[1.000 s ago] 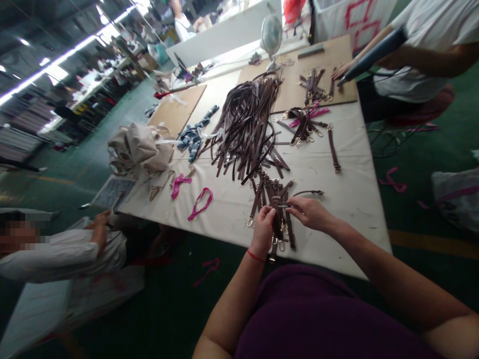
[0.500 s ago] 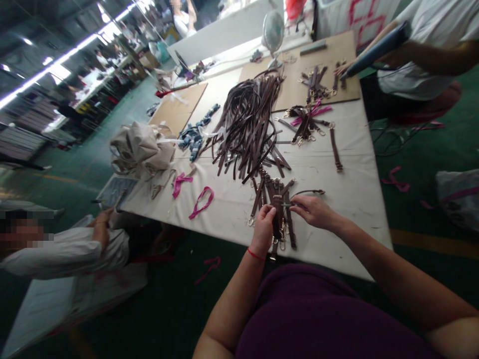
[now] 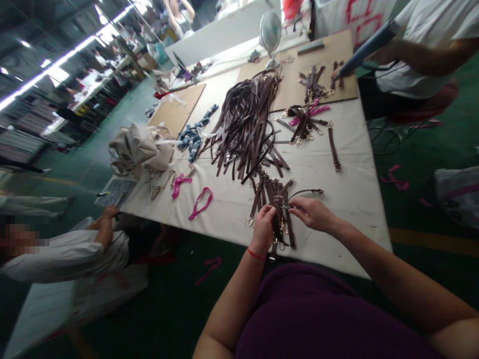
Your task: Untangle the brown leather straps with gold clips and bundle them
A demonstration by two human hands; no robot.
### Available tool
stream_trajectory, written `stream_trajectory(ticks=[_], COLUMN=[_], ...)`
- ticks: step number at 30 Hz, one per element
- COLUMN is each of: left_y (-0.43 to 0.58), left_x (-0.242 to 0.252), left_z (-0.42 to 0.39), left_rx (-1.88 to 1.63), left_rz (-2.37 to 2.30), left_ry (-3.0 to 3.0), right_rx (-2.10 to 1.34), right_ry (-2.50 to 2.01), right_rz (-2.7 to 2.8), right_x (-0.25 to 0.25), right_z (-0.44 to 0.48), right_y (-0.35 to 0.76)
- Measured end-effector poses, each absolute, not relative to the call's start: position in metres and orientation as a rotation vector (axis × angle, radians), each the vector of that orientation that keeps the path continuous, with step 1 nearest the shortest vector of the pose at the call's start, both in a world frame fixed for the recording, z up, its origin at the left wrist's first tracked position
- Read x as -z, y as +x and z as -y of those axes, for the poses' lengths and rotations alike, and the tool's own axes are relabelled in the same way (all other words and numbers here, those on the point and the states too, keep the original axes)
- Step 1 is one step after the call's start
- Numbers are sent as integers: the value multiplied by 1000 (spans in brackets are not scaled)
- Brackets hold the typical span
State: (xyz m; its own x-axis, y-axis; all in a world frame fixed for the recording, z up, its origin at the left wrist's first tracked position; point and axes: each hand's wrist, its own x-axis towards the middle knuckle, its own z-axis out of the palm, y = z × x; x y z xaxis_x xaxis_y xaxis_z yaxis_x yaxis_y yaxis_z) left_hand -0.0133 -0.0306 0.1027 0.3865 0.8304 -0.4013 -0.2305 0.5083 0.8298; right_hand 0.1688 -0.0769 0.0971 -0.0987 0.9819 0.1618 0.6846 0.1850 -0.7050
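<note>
Left hand (image 3: pixel 263 230) clenched round bundle of brown straps (image 3: pixel 277 219), gold clasps (image 3: pixel 250 222) hanging off it. Bundle lies near edge of white-covered table (image 3: pixel 348 219). Right fingertips (image 3: pixel 295 203) pinching thin piece (image 3: pixel 286 206) at bundle top, too small to tell what. Both hands almost same spot as earlier. Co-worker's dark tube (image 3: pixel 362 50) shifted left over wooden board (image 3: pixel 318 55). Lower left, co-worker's hand (image 3: pixel 110 213) moved up beside printed sheet (image 3: pixel 117 193). Red marks on white bin (image 3: pixel 359 15), unreadable.
</note>
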Motion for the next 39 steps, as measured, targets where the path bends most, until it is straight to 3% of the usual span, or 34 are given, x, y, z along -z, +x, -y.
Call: stream_trajectory(ticks=[24,31,39], left_y=[-11,-11,-12], left_x=[-99,-102,-102], left_z=[34,32,27], left_rx=[-768,-767,-612], left_rz=[-940,-941,-747], left_ry=[838,714,348], right_rx=[-582,-697,-627], right_ry=[-1528,-1520,-1542], right_rz=[1908,1599,1687], right_x=[-94,-95,-88], right_z=[76,78,85], right_y=[165,164,153])
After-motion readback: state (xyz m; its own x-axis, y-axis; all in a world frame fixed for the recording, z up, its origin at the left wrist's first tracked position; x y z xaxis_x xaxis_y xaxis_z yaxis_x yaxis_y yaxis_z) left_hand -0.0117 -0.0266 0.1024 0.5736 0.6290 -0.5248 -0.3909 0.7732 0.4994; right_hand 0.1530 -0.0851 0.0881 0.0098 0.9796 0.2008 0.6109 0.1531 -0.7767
